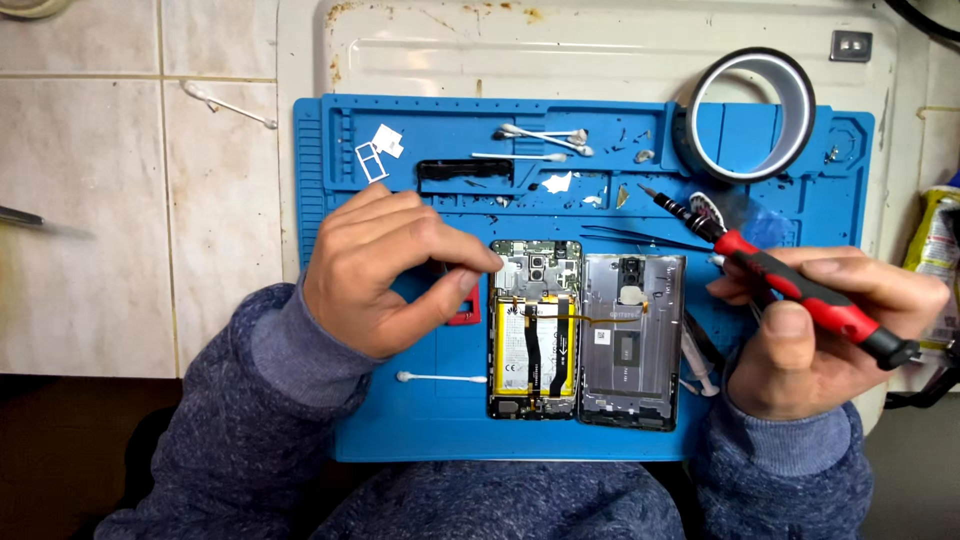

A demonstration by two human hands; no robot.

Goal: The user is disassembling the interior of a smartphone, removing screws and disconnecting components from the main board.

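Looking down from the head view: left hand (385,270) pinching thumb and forefinger together at the top left corner of the opened phone (535,328), whatever sits between the tips being too small to tell. Right hand (815,335) closing around a red-and-black screwdriver (775,275), tip hanging over the tweezers (645,238). Detached back cover (632,340) lying just beside the phone. Cotton swab (440,378) resting near the left wrist, more swabs (545,138) and a tape roll (750,115) crowding the far edge. Everything sitting on a blue repair mat (400,430) spreading over a stained white top and pale tiles (120,200).
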